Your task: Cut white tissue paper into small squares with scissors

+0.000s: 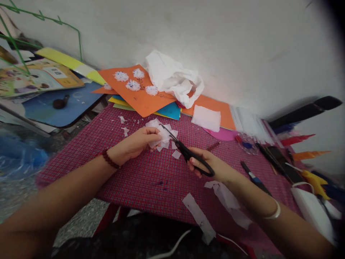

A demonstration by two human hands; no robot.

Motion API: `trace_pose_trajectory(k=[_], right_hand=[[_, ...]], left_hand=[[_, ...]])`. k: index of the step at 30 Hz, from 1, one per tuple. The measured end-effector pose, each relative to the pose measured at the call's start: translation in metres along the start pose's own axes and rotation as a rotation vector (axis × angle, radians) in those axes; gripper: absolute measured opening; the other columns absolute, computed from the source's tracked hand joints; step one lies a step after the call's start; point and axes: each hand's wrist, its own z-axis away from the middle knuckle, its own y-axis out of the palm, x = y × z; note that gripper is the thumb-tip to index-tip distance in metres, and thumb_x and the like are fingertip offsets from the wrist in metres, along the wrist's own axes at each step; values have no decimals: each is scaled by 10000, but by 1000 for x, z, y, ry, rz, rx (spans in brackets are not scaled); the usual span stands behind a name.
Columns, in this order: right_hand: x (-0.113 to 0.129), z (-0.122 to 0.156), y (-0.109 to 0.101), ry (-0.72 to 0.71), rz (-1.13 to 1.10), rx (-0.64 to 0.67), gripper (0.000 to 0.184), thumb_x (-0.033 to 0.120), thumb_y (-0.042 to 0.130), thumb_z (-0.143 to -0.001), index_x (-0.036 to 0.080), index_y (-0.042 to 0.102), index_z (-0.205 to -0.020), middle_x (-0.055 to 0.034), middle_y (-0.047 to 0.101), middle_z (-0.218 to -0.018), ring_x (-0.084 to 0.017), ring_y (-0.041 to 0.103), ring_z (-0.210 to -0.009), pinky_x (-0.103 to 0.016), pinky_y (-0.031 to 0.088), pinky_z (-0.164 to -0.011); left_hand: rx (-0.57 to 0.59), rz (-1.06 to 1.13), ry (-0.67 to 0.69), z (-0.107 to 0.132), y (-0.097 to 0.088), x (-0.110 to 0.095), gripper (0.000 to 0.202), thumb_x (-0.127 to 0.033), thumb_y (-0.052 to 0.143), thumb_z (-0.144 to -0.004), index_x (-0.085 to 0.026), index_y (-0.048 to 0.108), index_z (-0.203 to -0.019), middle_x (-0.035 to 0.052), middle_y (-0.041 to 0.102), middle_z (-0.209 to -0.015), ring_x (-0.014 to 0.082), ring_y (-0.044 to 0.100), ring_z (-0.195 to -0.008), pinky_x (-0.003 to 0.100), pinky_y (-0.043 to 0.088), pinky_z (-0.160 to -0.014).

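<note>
Pinched between the fingers of my left hand [144,142] is a piece of thin white tissue paper [154,124]. My right hand [203,162] grips black-handled scissors [183,147], whose blades point up and left toward that paper. Whether the blades touch it I cannot tell. Several small cut paper squares [176,154] lie on the checked cloth under and beside the blades. Nearer my body are a long paper strip [198,214] and a crumpled strip [229,201], the second partly behind my right forearm.
A red checked cloth [118,190] covers the table. At the back lie an orange sheet with white paper flowers [145,102], a white plastic bag [167,72] and a folded tissue stack [207,118]. A cutter knife [254,178] rests at right. A blue stool [40,108] stands left.
</note>
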Motion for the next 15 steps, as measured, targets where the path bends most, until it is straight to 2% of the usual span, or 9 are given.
trace_pose_trajectory(k=[4, 7, 11, 15], right_hand=[[-5, 0, -8, -105, -36, 23, 590, 646, 625, -864, 160, 528, -1185, -26, 570, -858, -93, 524, -647, -246, 432, -572], [-8, 1, -12, -142, -86, 43, 606, 660, 599, -873, 167, 518, -1215, -44, 579, -908, -104, 524, -691, -252, 436, -605], [-5, 6, -14, -107, 25, 71, 568, 655, 600, -875, 162, 546, -1151, -53, 575, -929, -114, 523, -730, -264, 444, -650], [1, 7, -15, -42, 93, 116, 698, 683, 600, -859, 158, 500, -1308, -61, 577, -937, -134, 524, -758, -292, 454, -681]], left_hand=[[-61, 27, 15, -2, -7, -1, 148, -192, 698, -678, -168, 558, -635, -22, 583, -562, 57, 481, -461, 193, 356, -459], [-128, 82, 69, -4, -11, 0, 175, -203, 725, -663, -170, 554, -646, -35, 564, -565, 58, 486, -483, 194, 376, -478], [-150, 138, 120, -5, -12, 0, 198, -228, 748, -667, -171, 558, -667, -41, 564, -607, 58, 500, -503, 196, 394, -488], [-143, 201, 120, -5, -9, 1, 191, -227, 759, -666, -176, 579, -701, -53, 562, -612, 57, 508, -513, 195, 406, -505]])
